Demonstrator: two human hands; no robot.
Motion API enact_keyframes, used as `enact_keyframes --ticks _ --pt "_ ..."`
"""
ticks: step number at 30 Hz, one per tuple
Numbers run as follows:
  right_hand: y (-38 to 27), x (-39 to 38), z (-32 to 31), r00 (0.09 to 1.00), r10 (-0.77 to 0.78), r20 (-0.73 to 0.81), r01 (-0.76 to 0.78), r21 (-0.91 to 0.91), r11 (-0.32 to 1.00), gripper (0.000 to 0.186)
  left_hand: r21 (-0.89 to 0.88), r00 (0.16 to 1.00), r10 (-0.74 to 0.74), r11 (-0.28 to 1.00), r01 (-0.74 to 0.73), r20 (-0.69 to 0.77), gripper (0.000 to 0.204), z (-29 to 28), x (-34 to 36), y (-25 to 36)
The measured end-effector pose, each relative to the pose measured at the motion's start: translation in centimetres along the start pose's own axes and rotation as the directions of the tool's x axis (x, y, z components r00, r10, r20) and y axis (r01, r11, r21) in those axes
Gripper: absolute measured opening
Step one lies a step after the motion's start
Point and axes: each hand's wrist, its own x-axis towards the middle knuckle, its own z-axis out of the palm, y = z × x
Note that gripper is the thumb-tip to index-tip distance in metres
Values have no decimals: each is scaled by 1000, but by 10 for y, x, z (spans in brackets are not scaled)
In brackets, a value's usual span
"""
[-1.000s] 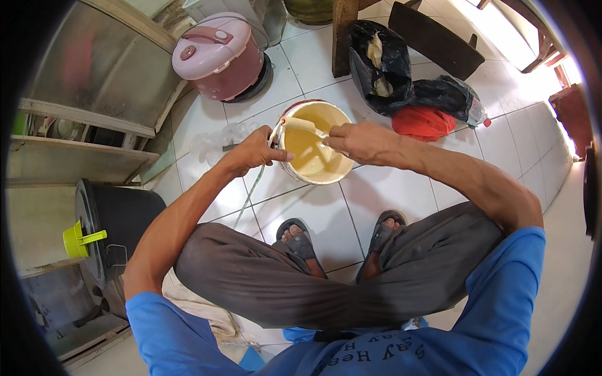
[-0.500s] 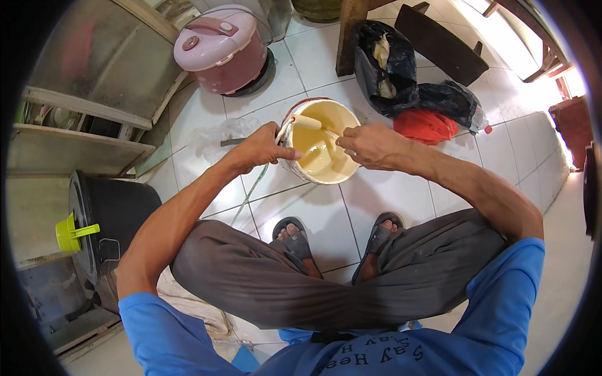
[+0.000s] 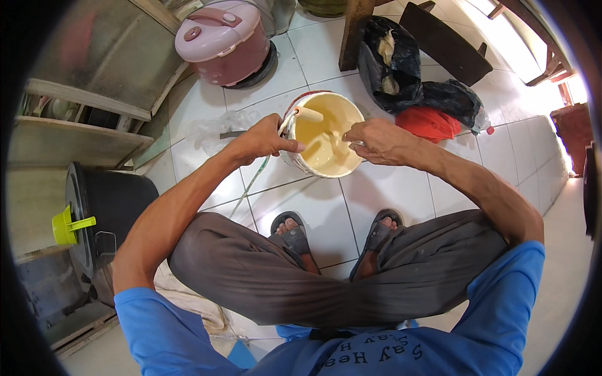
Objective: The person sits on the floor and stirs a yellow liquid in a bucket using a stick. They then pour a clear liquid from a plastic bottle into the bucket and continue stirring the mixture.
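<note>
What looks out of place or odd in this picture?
The dark wooden bench-like piece seems tipped over: leg-like stubs jut from its far side. Crumpled clear plastic lies loose on the tiles near the bucket, like litter.

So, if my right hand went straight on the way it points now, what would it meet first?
Probably the left inner side of the cream bucket: your right hand points leftward over it. Depth is unclear; passing higher, it would likely reach your left hand.

Pink rice cooker (image 3: 229, 59), black tub (image 3: 116, 203), red bag (image 3: 428, 125).
</note>
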Motion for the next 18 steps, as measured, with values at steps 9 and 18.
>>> enact_keyframes --ticks 9,18 --pt "0 -1 -5 986 -59 -158 61 6 998 32 12 999 -27 1000 27 16 72 1 2 2" --pt "1 2 -8 970 -18 -241 84 267 960 31 26 1000 -10 1000 10 6 73 2 3 1"
